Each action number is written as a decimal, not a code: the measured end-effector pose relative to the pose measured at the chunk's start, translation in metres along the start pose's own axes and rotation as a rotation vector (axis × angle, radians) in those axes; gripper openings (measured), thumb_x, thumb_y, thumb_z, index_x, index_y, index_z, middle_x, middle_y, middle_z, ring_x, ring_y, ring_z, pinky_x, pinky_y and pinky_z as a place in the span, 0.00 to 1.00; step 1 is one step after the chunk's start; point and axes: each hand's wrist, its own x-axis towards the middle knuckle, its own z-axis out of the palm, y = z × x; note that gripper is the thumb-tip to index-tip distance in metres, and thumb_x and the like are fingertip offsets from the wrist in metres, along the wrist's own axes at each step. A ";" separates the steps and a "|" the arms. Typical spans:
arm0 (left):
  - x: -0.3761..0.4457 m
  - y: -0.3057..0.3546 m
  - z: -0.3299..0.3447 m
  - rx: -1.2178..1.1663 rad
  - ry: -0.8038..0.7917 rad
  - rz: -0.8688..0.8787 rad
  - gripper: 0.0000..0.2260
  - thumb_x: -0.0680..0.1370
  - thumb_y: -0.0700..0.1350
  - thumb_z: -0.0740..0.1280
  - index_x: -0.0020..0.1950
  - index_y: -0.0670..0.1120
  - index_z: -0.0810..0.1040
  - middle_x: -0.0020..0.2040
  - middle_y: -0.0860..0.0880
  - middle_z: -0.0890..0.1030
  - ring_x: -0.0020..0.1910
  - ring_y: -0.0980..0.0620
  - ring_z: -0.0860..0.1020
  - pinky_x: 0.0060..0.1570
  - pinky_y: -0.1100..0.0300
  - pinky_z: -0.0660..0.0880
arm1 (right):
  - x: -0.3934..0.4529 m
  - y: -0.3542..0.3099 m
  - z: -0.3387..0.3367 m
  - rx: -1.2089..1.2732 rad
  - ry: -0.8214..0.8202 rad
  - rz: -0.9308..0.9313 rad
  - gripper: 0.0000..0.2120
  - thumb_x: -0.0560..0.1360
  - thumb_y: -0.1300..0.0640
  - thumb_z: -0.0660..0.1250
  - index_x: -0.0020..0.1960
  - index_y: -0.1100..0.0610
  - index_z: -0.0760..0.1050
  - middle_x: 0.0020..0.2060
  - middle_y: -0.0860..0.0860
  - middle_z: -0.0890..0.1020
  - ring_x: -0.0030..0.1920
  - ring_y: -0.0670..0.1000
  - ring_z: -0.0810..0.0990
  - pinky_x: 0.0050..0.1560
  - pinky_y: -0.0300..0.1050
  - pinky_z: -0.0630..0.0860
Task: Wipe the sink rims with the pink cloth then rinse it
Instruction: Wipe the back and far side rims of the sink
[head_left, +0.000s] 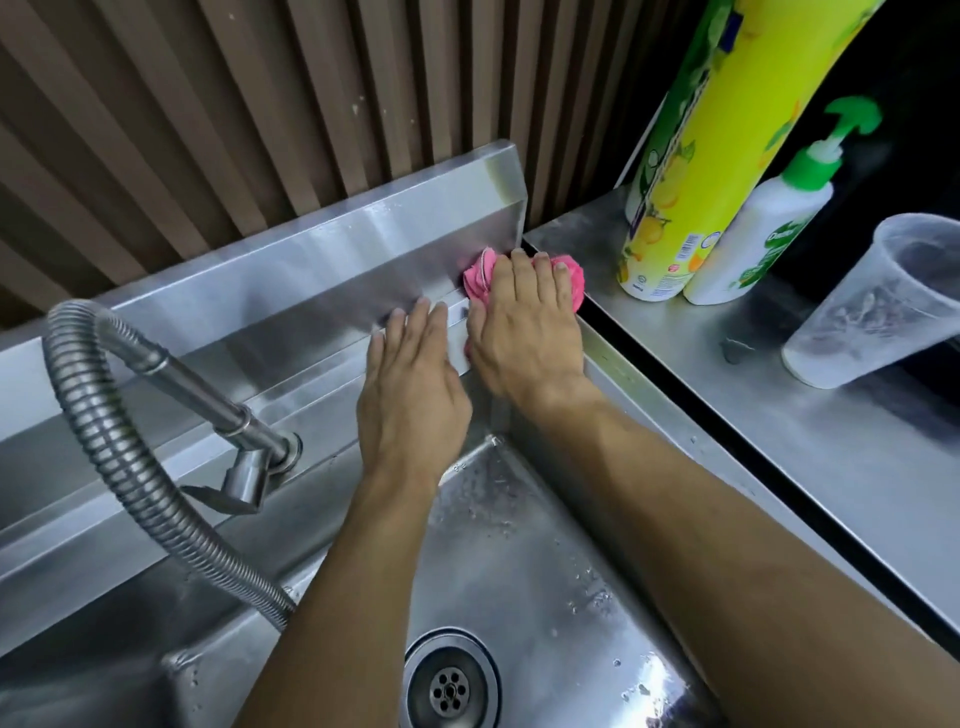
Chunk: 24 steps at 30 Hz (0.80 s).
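The pink cloth (477, 279) lies bunched in the back right corner of the steel sink's rim (322, 364), against the backsplash. My right hand (527, 332) presses down on it with straight fingers, and pink shows on both sides of the hand. My left hand (413, 384) rests flat on the back rim just to the left, its fingertips reaching the backsplash. It holds nothing. The sink basin (519, 561) below is wet, with the drain (451, 680) near the bottom of the view.
A faucet with a flexible metal hose (119, 441) stands at the left of the back rim. On the steel counter (841, 447) to the right stand a tall yellow bottle (701, 171), a white pump bottle (763, 228) and a clear plastic cup (878, 301).
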 end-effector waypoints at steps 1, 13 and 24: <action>0.002 -0.001 0.002 0.014 -0.012 0.022 0.26 0.83 0.39 0.54 0.83 0.46 0.60 0.84 0.48 0.59 0.84 0.47 0.53 0.82 0.54 0.44 | 0.003 -0.004 -0.001 -0.001 0.006 0.043 0.29 0.86 0.48 0.48 0.80 0.65 0.56 0.79 0.62 0.62 0.80 0.64 0.59 0.82 0.60 0.47; -0.004 -0.008 0.006 0.179 -0.069 0.084 0.29 0.84 0.54 0.42 0.85 0.46 0.54 0.85 0.48 0.54 0.84 0.47 0.51 0.82 0.49 0.46 | -0.073 0.032 -0.019 0.061 -0.027 0.034 0.28 0.85 0.46 0.50 0.79 0.61 0.63 0.77 0.62 0.65 0.77 0.65 0.63 0.81 0.60 0.51; -0.004 -0.006 0.007 0.217 -0.080 0.088 0.26 0.86 0.51 0.46 0.85 0.47 0.54 0.85 0.47 0.54 0.84 0.45 0.51 0.82 0.47 0.47 | -0.008 -0.004 -0.003 0.066 -0.032 0.057 0.29 0.86 0.46 0.46 0.82 0.62 0.54 0.80 0.62 0.60 0.81 0.64 0.56 0.83 0.59 0.44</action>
